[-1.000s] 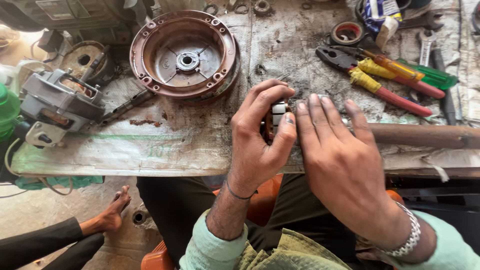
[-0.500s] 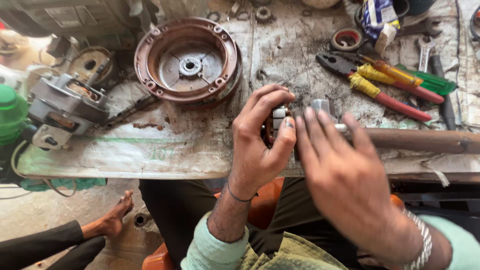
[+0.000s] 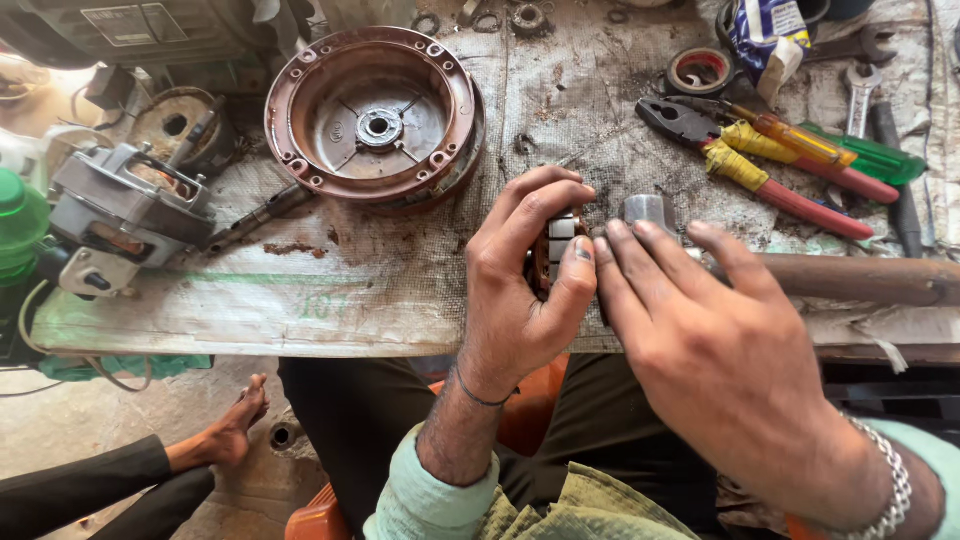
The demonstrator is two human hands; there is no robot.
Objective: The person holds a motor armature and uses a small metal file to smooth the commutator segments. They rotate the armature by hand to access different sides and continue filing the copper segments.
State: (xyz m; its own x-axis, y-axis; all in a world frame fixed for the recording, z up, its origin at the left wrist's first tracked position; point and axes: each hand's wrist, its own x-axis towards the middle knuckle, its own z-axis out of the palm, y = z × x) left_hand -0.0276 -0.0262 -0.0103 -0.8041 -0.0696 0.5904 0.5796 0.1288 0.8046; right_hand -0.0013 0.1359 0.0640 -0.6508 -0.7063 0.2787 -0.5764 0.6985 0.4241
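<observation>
My left hand (image 3: 525, 280) curls around a small motor rotor (image 3: 560, 240) with a ribbed metal core, held just above the front part of the workbench (image 3: 330, 290). My right hand (image 3: 715, 345) lies over the rotor's right side, its fingertips touching the part beside my left thumb. A short shiny metal cylinder (image 3: 650, 210) shows just behind my right fingers. A long rusty brown shaft (image 3: 860, 278) runs to the right from under my right hand. Most of the rotor is hidden by both hands.
A round reddish motor housing (image 3: 375, 112) lies at the back left. A grey motor body (image 3: 125, 215) sits at the left edge. Pliers (image 3: 745, 170), screwdrivers (image 3: 835, 150), a spanner (image 3: 860, 95) and a tape roll (image 3: 698, 70) lie at the back right. Another person's bare foot (image 3: 225, 430) rests on the floor below.
My right hand has slid back a little, uncovering the shiny cylinder behind its fingers. The left hand keeps its grip on the rotor.
</observation>
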